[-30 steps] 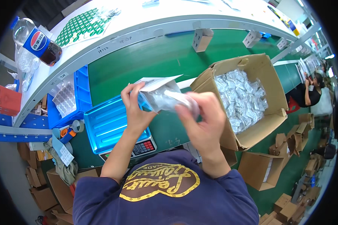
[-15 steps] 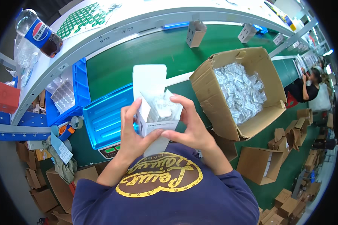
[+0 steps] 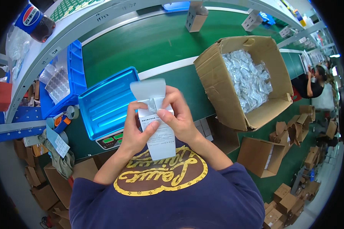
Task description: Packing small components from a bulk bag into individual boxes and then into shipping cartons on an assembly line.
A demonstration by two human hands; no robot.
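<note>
A white printed carton (image 3: 159, 137) is held upright in front of my chest, its tall back flap (image 3: 148, 89) raised. My left hand (image 3: 135, 126) grips the carton's left side, thumb pressed on the printed front. On the other side my right hand (image 3: 178, 112) closes round the top edge, thumb at the front and fingers by the side flap. Clear plastic wrapping (image 3: 152, 105) shows a little in the opening between the hands; what it wraps is mostly hidden. Left of the hands lies a blue metal tray on a scale (image 3: 109, 105), apart from the carton.
A large cardboard box (image 3: 221, 91) full of clear-wrapped packets (image 3: 248, 82) stands to the right. At the left sit a blue crate (image 3: 75, 72) and tape rolls (image 3: 72, 112). A shelf edge (image 3: 103, 17) crosses above the green belt (image 3: 141, 45). Another person (image 3: 311, 84) sits far right.
The carton has tilted so its printed front faces up more, and it sits lower. The wrapped contents show less at the opening. My right fingers have moved inward over the top.
</note>
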